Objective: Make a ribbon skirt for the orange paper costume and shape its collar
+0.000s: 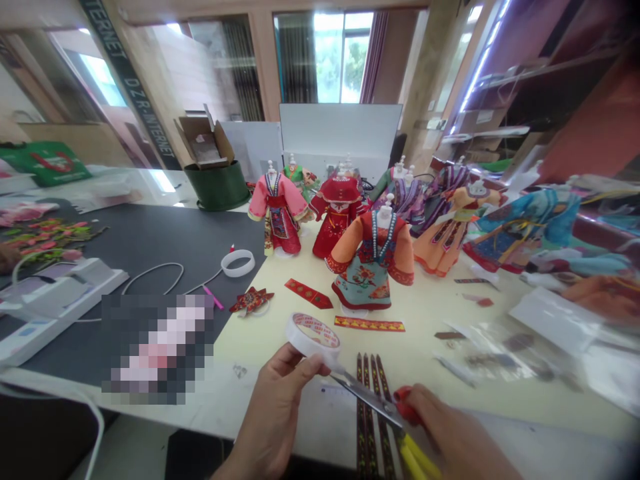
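My left hand (280,393) is closed on a roll of white tape (314,339), thumb and fingers at its lower edge. My right hand (445,420) grips scissors (370,399) with red and yellow handles, blades pointing left. The blade tips reach the tape beside my left thumb; whether they touch it I cannot tell. Beneath the scissors lie several dark patterned strips (367,373). Beyond the roll are a yellow-and-red strip (370,325), a red pointed strip (309,293) and a red star-shaped fabric piece (251,301). A small orange-and-teal dress on a stand (370,260) rises behind them.
More dressed stands, among them a pink robe (277,207) and an orange gown (457,227), fill the back. Left are another tape roll (238,263), a pink pen (213,298) and a power strip (60,307). Clear plastic bags (505,353) lie right.
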The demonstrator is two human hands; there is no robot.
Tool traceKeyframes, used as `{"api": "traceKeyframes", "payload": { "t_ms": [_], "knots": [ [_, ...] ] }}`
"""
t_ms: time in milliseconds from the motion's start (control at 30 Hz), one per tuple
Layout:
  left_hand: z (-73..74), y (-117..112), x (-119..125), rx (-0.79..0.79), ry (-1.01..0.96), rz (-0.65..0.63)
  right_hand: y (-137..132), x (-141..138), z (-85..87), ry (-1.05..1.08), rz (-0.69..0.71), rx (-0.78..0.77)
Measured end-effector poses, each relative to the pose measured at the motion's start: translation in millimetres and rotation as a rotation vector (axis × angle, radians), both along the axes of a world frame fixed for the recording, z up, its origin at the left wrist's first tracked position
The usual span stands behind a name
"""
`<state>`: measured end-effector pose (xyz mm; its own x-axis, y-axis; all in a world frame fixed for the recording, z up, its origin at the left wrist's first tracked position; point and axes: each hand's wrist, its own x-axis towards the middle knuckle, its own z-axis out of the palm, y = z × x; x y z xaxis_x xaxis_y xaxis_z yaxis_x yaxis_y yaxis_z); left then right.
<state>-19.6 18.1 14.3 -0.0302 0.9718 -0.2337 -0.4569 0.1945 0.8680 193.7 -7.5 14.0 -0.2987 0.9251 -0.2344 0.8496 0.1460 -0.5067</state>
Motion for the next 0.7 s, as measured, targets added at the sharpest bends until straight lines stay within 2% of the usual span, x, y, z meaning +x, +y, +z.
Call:
{"api": "traceKeyframes", "payload": {
  "t_ms": [233,400,700],
  "knots": [
    [0.8,-2.5,-1.7,-0.012,0.049,0.036,-1.8,5.8,0.1,0.015,-0.006,0.025],
    [0.9,-2.1,-1.0,0.004,0.048,0.027,1.1,5.4,-0.9,-0.012,0.0,-0.027],
    [2.1,-2.6,-1.2,-0.003,0.07,0.018,1.3,5.9,-5.3,-0.004,-0.014,-0.024]
  ]
}}
